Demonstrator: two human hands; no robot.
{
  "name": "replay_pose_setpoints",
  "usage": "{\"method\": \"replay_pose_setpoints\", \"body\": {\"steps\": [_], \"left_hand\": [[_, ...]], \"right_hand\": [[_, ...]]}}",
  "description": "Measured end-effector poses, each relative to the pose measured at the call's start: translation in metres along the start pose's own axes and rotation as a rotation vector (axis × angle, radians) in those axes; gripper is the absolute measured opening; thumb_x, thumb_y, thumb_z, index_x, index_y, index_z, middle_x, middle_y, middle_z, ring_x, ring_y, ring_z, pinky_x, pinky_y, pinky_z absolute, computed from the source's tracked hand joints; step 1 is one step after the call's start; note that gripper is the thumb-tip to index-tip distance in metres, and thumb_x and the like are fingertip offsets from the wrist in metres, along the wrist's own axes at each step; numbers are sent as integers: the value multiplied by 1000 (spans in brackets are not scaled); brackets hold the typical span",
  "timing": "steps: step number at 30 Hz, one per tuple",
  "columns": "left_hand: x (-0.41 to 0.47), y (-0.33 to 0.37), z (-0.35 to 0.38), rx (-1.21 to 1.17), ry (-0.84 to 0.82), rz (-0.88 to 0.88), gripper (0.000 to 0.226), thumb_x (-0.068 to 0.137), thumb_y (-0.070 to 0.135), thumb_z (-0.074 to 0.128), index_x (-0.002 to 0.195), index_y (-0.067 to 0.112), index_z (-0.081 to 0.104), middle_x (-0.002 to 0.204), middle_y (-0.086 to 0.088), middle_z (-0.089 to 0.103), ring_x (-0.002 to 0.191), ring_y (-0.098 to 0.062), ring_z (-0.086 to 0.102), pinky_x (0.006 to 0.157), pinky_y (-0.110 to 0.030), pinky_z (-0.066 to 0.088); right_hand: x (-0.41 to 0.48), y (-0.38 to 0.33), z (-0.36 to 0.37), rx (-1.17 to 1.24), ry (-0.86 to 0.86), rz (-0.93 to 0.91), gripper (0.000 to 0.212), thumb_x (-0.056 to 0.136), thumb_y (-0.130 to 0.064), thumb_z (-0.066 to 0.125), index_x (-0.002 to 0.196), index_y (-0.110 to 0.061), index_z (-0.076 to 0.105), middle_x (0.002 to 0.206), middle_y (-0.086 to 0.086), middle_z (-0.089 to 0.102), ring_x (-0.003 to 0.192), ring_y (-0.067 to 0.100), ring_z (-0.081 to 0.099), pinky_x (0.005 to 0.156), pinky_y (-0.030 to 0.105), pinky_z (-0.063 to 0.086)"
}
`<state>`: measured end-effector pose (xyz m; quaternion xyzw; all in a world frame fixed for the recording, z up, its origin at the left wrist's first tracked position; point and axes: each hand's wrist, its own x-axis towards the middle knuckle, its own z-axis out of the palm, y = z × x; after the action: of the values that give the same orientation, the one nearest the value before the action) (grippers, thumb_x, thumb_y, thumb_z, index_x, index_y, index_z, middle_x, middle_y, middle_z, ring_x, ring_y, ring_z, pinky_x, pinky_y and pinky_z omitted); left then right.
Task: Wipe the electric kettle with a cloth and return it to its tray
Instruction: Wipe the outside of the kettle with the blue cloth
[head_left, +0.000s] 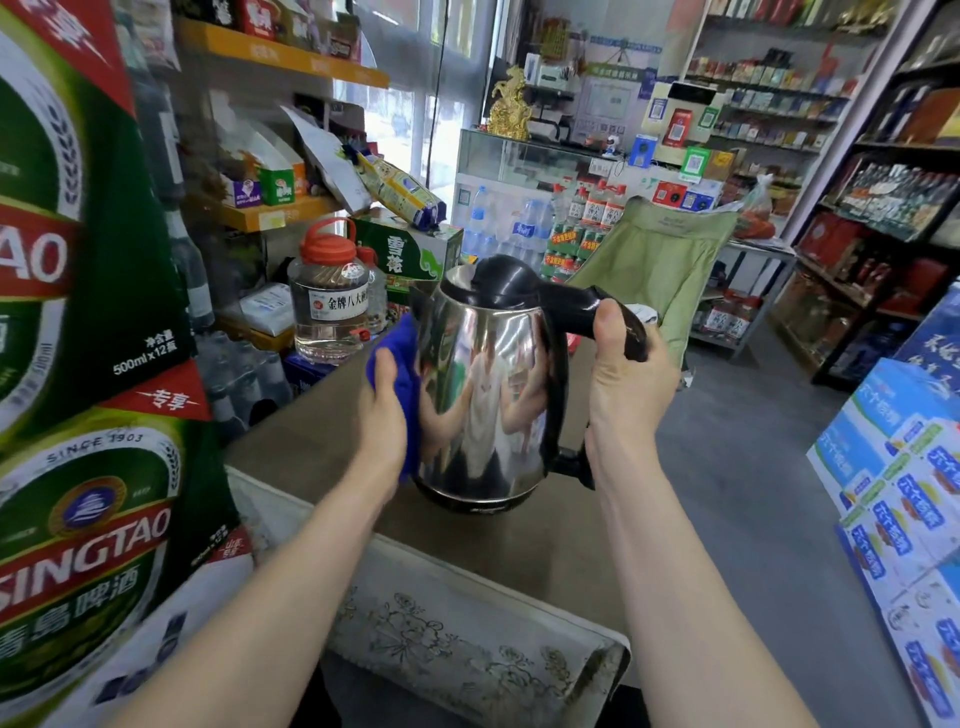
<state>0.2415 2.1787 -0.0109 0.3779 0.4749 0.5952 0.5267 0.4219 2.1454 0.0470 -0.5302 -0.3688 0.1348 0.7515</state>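
Gripping the kettle (483, 384) handle, right hand (623, 384) lifts it (upright) while left hand (382, 410) presses cloth (402, 353) against it.

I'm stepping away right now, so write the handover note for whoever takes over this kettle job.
Left hand: presses the blue cloth against the kettle's steel side.
Right hand: grips the black handle, holding the kettle up, tilted, above the brown counter.
Done: wiping is under way; how much is finished cannot be told.
Left: finish wiping, then set the kettle back on its tray, which is not clearly in view.
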Motion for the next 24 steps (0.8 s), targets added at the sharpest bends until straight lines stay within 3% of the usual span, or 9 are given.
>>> {"method": "replay_pose_setpoints", "body": {"steps": [3,5,7,10,12,16,21,24], "left_hand": [[-34,-19,15,261,67,338,48,102,42,33,144,19,36,139,7,44,125,-9,41,101,-23,31],[-42,-32,25,334,43,517,56,99,37,35,150,15,26,155,-3,32,142,-16,30,115,-29,23],[-41,-42,28,454,37,627,61,99,34,39,153,17,17,161,-5,18,149,-20,14,121,-35,13],[-41,-45,29,711,-3,859,74,90,19,51,153,17,13,163,-5,8,151,-29,1,122,-42,7],[-36,-49,30,883,-54,981,80,83,10,56,153,15,16,162,-6,7,149,-37,0,119,-54,13],[-22,-64,24,1157,-157,1134,88,75,-8,63,151,16,25,161,-3,15,148,-41,2,116,-61,15],[-29,-76,17,1175,-334,1237,48,88,7,41,133,12,56,142,-4,53,140,-27,30,114,-41,29],[-44,-68,22,987,-359,1146,44,86,8,45,127,11,62,134,-2,59,129,-23,42,114,-28,28]], "right_hand": [[-6,11,4,-35,91,24,32,80,-59,69,70,-30,59,63,-17,58,61,-4,53,67,19,44],[-11,19,6,-55,107,61,46,74,-68,64,68,-24,54,62,-13,54,63,8,51,69,29,45],[-14,27,5,-50,102,75,50,76,-66,65,69,-19,52,63,-11,52,64,11,48,67,31,43],[-19,33,1,-28,81,66,42,86,-51,69,67,-20,47,62,-12,47,61,8,42,63,28,38],[-20,36,0,-39,57,64,40,88,-45,69,65,-24,45,57,-15,46,56,2,40,60,24,36],[-18,44,-1,-70,-4,45,39,91,-36,70,64,-27,43,49,-24,48,50,-3,42,54,15,34],[-9,58,-8,-87,-50,107,36,92,-40,67,68,-24,46,61,-13,45,56,3,40,59,22,36],[-3,60,-14,-167,-142,116,29,94,-45,62,82,-20,53,73,-6,52,67,9,48,66,24,40]]}}
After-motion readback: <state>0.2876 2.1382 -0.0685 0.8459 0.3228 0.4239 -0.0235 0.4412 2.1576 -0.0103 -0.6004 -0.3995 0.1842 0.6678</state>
